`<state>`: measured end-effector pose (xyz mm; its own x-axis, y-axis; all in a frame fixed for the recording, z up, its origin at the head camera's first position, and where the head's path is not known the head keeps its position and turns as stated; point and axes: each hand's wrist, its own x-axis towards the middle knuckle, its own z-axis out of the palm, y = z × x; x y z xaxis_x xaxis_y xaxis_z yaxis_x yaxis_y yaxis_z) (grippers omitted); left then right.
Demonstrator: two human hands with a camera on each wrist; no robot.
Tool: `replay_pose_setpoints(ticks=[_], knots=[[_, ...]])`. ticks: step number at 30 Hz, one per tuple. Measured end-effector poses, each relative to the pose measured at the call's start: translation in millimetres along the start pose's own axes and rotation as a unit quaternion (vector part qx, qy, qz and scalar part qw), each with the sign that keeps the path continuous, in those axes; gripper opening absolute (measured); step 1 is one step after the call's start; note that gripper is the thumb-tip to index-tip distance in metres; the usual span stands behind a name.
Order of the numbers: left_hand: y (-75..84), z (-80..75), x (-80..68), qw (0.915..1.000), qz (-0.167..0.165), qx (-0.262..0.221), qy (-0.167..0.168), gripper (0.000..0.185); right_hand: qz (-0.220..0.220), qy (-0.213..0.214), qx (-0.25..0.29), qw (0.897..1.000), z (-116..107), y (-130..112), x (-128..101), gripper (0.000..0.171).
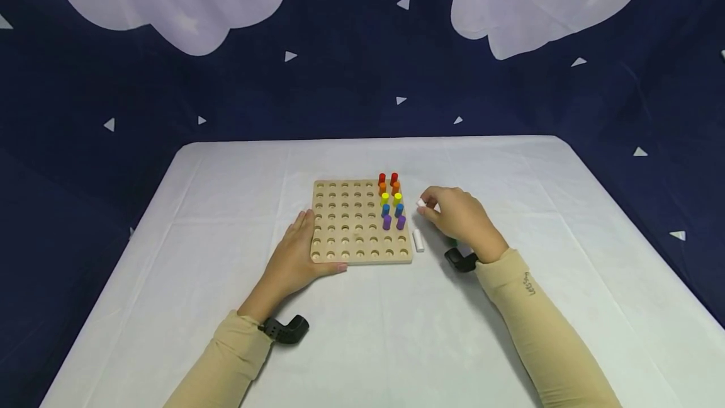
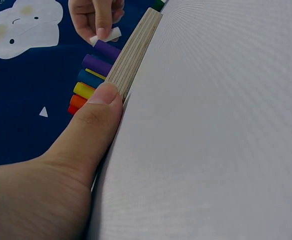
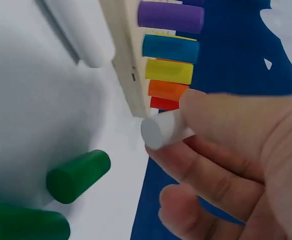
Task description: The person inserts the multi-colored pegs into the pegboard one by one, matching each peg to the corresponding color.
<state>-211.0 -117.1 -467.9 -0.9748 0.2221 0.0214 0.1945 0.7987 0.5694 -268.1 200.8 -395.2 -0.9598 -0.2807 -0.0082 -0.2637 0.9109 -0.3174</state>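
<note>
A wooden pegboard (image 1: 351,216) with rows of round holes lies on the table. Pairs of red, orange, yellow, blue and purple pegs (image 1: 387,223) stand in its two right columns. My left hand (image 1: 291,263) rests along the board's left side, its thumb (image 2: 93,125) stretched along the near edge. Just right of the board, my right hand (image 1: 459,216) pinches a white peg (image 3: 161,131) between thumb and fingers. Another white peg (image 1: 418,240) lies on the cloth beside the board's right edge. Two green pegs (image 3: 78,176) lie near the right wrist, mostly hidden in the head view.
A white cloth (image 1: 362,332) covers the table. Behind its far edge hangs a dark blue curtain (image 1: 340,93) with white clouds and triangles. Black cameras are strapped to the left wrist (image 1: 286,330) and right wrist (image 1: 461,261).
</note>
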Motion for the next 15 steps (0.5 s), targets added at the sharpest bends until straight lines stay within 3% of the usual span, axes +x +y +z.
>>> replay_pose_setpoints(ticks=[8, 15], knots=[[0.0, -0.4, 0.3, 1.0, -0.002, -0.003, 0.0, 0.139, -0.013, 0.021, 0.062, 0.998, -2.7, 1.4, -0.4, 0.023], [0.5, -0.5, -0.2, 1.0, -0.003, -0.003, -0.003, 0.138, -0.039, 0.019, 0.174, 0.984, -0.8, -2.6, 0.4, 0.014]])
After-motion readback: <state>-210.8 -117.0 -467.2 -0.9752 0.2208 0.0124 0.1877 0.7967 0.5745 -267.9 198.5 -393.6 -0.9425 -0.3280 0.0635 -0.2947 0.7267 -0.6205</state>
